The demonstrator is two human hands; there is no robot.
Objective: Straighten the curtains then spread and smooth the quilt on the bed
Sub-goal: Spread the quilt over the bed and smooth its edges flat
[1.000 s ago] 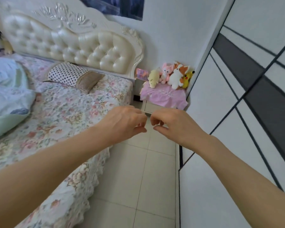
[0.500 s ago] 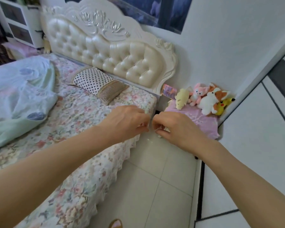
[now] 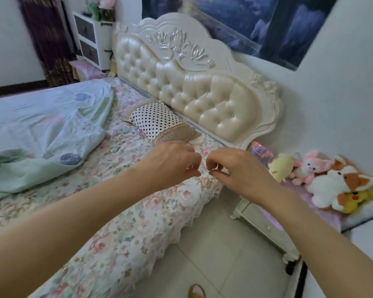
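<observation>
- Both hands hang close together at the centre of the frame, above the near edge of the bed, knuckles toward the camera.
- Left hand [image 3: 172, 163] has its fingers curled inward with thumb and fingertips nearly meeting; whether anything lies between them I cannot tell.
- Right hand [image 3: 238, 168] is curled the same way, thumb against forefinger; something pale and thin may sit in the pinch, but it is too small to tell.
- Neither hand touches the crumpled pale green and blue quilt [image 3: 45, 130], which lies bunched at the left of the frame, well apart from both hands.
- Under the hands spreads the flower-printed bedspread with a scalloped edge [image 3: 138, 222], draping toward the tiled floor.
- Just above the hands lies a white pillow with black dots and a tan fringe [image 3: 157, 121], against the cream tufted headboard [image 3: 194, 82].
- At the upper left hangs a dark patterned curtain [image 3: 50, 39], beside a white drawer unit [image 3: 91, 37].
- At the right, plush toys [image 3: 332, 181] sit on a pink-covered bedside cabinet [image 3: 267, 226].
</observation>
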